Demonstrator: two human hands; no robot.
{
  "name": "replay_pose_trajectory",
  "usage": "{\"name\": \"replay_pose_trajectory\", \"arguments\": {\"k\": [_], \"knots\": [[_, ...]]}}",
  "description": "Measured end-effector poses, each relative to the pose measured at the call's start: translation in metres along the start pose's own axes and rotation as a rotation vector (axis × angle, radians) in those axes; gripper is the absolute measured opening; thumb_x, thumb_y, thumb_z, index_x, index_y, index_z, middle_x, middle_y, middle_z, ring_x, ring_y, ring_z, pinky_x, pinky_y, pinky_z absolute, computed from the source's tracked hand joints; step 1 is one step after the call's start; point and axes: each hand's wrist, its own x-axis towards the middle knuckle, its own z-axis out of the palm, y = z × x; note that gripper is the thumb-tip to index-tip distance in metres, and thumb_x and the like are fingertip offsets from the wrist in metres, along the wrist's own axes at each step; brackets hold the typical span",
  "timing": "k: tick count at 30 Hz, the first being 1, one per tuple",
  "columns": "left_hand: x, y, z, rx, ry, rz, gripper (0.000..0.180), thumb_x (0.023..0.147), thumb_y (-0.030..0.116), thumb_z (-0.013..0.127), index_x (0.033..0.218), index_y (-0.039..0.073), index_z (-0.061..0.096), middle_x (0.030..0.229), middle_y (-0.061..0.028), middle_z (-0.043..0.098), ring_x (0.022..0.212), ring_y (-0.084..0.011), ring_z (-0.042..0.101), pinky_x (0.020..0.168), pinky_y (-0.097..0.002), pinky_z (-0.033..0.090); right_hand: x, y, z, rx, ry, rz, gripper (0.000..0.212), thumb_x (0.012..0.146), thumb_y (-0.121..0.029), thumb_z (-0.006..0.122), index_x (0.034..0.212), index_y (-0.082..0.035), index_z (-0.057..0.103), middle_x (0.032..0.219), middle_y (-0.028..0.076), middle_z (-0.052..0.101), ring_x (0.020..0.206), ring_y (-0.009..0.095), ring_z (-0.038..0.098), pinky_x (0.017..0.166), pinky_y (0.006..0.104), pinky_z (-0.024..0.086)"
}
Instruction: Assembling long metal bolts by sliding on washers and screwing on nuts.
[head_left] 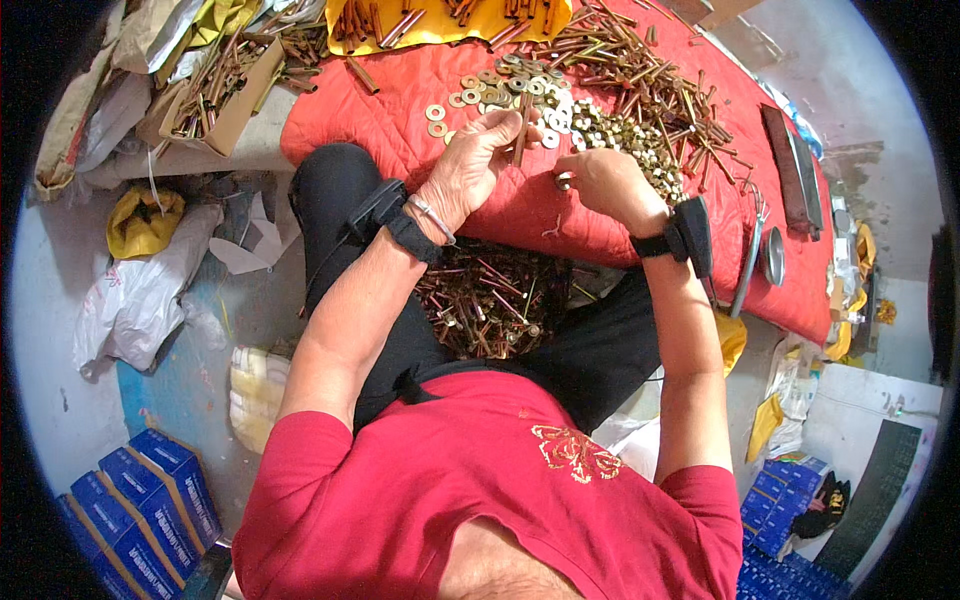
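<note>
Left hand (472,165) pinches a coppery rod (521,140); right hand (606,183), apart, pinches a metal piece (563,182), apparently mid-assembly, alignment needed next.

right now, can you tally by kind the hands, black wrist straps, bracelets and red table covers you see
Hands, left hand and right hand: 2
Black wrist straps: 2
Bracelet: 1
Red table cover: 1
Total: 6
</note>
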Motion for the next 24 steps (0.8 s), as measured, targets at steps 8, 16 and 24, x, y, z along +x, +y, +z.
{"name": "replay_pose_trajectory", "arguments": {"k": [8, 16, 24], "knots": [[-0.001, -0.002, -0.002, -0.084, -0.026, 0.026, 0.023, 0.094, 0.016, 0.055, 0.108, 0.000, 0.060, 0.105, -0.0169, 0.066, 0.101, -0.0271, 0.064, 0.094, -0.0394, 0.050, -0.034, -0.022, 0.015, 1.003, 0.529, 0.313, 0.018, 0.087, -0.013, 0.063, 0.104, -0.008, 0.065, 0.063, 0.001, 0.055, 0.058, 0.009, 0.051, 0.054, 0.0260, 0.043], [0.000, -0.008, 0.004, -0.065, 0.033, 0.057, 0.018, 0.095, 0.013, 0.051, 0.103, -0.001, 0.058, 0.098, -0.0163, 0.066, 0.094, -0.0289, 0.066, 0.090, -0.0423, 0.053, -0.025, -0.043, 0.013, 1.105, 0.656, 0.278, 0.017, 0.087, -0.010, 0.064, 0.103, -0.006, 0.064, 0.061, -0.002, 0.051, 0.058, 0.007, 0.047, 0.054, 0.0232, 0.041], [-0.007, -0.021, 0.017, -0.041, 0.153, 0.005, 0.019, 0.094, 0.016, 0.054, 0.104, 0.000, 0.058, 0.103, -0.0131, 0.065, 0.096, -0.0258, 0.065, 0.091, -0.0396, 0.053, 0.022, -0.068, 0.010, 0.817, 1.201, 0.288, 0.029, 0.092, -0.020, 0.051, 0.113, -0.001, 0.058, 0.111, 0.015, 0.053, 0.110, 0.030, 0.048, 0.098, 0.0378, 0.036]]}}
